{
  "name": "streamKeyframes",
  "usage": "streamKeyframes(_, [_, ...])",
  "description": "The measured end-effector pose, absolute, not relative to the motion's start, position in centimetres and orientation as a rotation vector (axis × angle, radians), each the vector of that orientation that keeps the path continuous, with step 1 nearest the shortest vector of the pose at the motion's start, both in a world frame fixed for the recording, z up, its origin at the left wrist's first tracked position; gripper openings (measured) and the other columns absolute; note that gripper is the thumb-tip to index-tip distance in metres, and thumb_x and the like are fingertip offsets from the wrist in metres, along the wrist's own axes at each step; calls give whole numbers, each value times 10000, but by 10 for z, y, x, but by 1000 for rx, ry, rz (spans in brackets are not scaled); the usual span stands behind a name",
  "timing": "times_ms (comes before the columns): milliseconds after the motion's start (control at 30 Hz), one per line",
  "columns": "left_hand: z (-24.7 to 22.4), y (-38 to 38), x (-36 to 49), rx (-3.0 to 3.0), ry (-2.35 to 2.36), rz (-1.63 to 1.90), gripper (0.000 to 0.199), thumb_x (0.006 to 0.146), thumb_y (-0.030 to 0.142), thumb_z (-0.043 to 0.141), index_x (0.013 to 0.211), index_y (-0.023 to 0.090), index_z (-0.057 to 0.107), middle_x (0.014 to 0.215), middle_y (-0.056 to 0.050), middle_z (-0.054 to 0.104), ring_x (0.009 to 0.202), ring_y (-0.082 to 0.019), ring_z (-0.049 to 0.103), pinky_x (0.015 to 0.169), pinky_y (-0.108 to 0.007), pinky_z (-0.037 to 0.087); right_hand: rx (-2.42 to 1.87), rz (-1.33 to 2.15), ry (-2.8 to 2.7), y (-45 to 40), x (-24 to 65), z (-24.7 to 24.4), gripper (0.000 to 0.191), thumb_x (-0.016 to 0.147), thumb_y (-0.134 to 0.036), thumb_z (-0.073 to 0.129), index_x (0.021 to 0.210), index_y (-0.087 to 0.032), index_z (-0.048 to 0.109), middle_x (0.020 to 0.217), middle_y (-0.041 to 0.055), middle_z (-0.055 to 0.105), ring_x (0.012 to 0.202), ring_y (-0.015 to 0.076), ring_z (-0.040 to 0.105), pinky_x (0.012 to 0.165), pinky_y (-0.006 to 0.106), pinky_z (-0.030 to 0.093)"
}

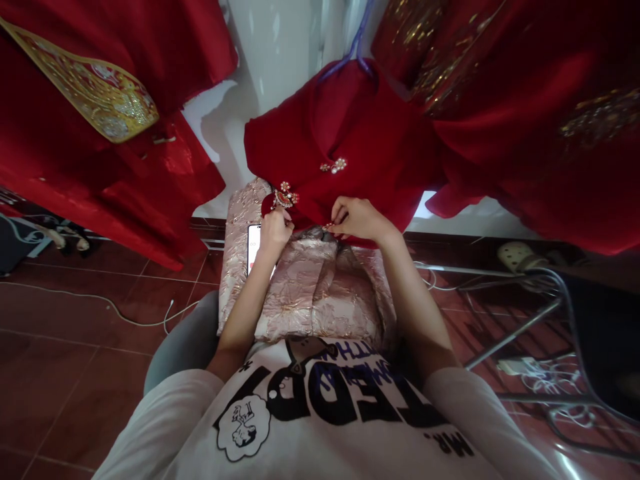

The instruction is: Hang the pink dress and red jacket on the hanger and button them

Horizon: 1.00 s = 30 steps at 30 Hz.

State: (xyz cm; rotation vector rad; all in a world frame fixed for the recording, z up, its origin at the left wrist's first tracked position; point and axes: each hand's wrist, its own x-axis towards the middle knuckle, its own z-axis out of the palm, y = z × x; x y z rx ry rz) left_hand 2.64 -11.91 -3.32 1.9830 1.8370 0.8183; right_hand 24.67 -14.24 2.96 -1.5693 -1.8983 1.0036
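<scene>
Red tiled floor (65, 380), pale wall (285, 60) behind; gold-worked red clothes (520, 113) hang at both sides; white cables (550, 377) by a metal frame (520, 328) at right; pink brocade cloth (305, 300) over the lap, phone (253, 239) lying on it by the left wrist; velvety red garment (385, 147) on purple hanger (358, 43) in front, lower edge over the brocade; left hand (277, 230) curled narrow just below a jewelled ornament (285, 196), can't tell what it grips; right hand (353, 219) pinched narrow on small beaded piece (329, 227) at garment's lower edge.
</scene>
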Motion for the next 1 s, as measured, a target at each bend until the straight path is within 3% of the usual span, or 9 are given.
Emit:
streamKeyframes(133, [-26, -119, 24, 1803, 1770, 885, 130, 787, 34, 756, 771, 154, 708, 915, -90, 786, 901, -279, 764, 921, -378, 578, -1426, 1248, -1793, -143, 251, 30, 313, 729, -117, 839, 814, -201, 549, 720, 8, 695, 608, 181, 716, 550, 314, 605])
streamKeyframes(333, [-20, -120, 17, 1647, 1565, 931, 76, 729, 71, 748, 693, 134, 725, 763, -60, 767, 741, -203, 737, 729, -275, 566, -1123, 1464, -1825, -141, 254, 29, 501, 607, -365, 976, 839, -185, 570, 781, 35, 710, 707, 184, 739, 634, 307, 637])
streamKeyframes(567, [-22, -123, 19, 1559, 1286, 995, 57, 654, 129, 767, 710, 131, 754, 768, -47, 774, 736, -179, 722, 747, -258, 570, -999, 1325, -1650, -140, 228, 19, 611, 559, -517, 972, 814, -193, 522, 808, -5, 658, 730, 149, 717, 659, 272, 624])
streamKeyframes(667, [-29, -118, 21, 1514, 1294, 1055, 104, 615, 100, 774, 669, 143, 696, 732, -26, 748, 703, -170, 704, 716, -251, 566, -1048, 1200, -1636, -139, 213, 8, 507, 655, -467, 914, 824, -202, 517, 875, 1, 663, 737, 143, 711, 674, 276, 618])
streamKeyframes(800, [-38, -111, 20, 1555, 1289, 1121, 142, 624, 91, 769, 664, 153, 648, 708, -10, 719, 695, -164, 692, 716, -258, 572, -1213, 996, -1707, -137, 200, -3, 269, 803, -274, 765, 838, -212, 505, 884, 7, 686, 772, 150, 723, 703, 261, 594])
streamKeyframes(1000, [-42, -111, 17, 1434, 1255, 1142, 172, 620, 84, 798, 766, 125, 715, 789, -59, 757, 755, -181, 723, 781, -291, 602, -1273, 840, -1790, -138, 195, -7, 184, 845, -182, 700, 847, -213, 519, 914, 24, 709, 787, 146, 712, 762, 263, 593])
